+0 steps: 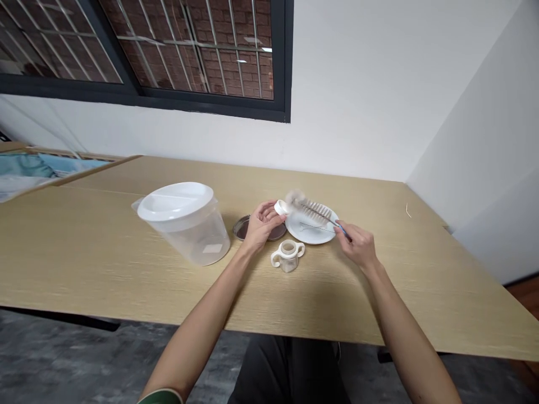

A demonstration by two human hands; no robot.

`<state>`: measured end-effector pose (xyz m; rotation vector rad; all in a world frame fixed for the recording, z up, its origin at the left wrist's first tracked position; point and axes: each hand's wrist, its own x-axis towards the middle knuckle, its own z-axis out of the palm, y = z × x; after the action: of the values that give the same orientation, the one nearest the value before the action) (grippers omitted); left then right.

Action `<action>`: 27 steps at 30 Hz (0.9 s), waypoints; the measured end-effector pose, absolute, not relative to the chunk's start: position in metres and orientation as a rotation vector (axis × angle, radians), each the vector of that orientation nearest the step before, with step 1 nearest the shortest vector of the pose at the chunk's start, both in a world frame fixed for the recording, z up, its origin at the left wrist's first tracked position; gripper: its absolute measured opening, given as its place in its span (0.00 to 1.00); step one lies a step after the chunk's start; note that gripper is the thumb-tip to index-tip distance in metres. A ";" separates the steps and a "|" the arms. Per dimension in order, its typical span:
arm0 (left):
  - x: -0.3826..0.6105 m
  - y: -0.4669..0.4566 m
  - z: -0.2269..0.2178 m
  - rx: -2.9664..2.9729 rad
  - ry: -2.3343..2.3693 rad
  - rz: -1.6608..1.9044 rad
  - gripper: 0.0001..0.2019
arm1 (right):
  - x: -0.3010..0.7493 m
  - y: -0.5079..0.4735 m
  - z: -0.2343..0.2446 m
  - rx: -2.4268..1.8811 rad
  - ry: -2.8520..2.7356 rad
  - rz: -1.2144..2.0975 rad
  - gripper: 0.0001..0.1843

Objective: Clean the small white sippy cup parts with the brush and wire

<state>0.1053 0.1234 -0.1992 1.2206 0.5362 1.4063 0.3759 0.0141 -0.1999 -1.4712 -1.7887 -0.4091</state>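
My left hand [263,224] holds a small white plastic cap or cup part [281,207] at its fingertips. My right hand [356,244] grips the blue handle of a bottle brush [314,210], whose bristled head reaches to that white part. Beneath the brush lies a white plate [315,235] carrying a thin wire brush [314,227]. A white two-handled training cup [288,255] stands just below the plate, between my hands. A dark round dish [241,227] sits partly hidden under my left hand. Left of it stands a large clear plastic container [189,233] with a white lid.
All this stands on a light wooden table [337,292] set against a white wall, with a small pale sliver [408,210] near its right side. A cardboard box [54,168] with blue-and-white contents sits beyond the far left edge. A dark-framed window [168,50] is above.
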 end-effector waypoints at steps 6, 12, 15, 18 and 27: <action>0.102 0.131 -0.204 1.173 0.568 1.442 0.31 | 0.374 0.015 -0.203 -1.476 -1.685 -0.560 0.23; 0.103 0.127 -0.197 1.127 0.551 1.425 0.31 | 0.375 0.016 -0.203 -1.374 -1.814 -0.565 0.21; 0.104 0.123 -0.192 1.003 0.549 1.422 0.30 | 0.377 0.017 -0.204 -1.379 -1.714 -0.648 0.18; 0.105 0.119 -0.189 0.930 0.539 1.401 0.29 | 0.375 0.016 -0.203 -1.266 -1.700 -0.585 0.16; 0.103 0.114 -0.184 0.859 0.506 1.362 0.27 | 0.380 0.015 -0.200 -1.268 -1.711 -0.670 0.12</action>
<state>0.1029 0.1145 -0.1843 0.8589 0.5057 1.3616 0.3802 0.0148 -0.1997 -1.2680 -1.7113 -0.6705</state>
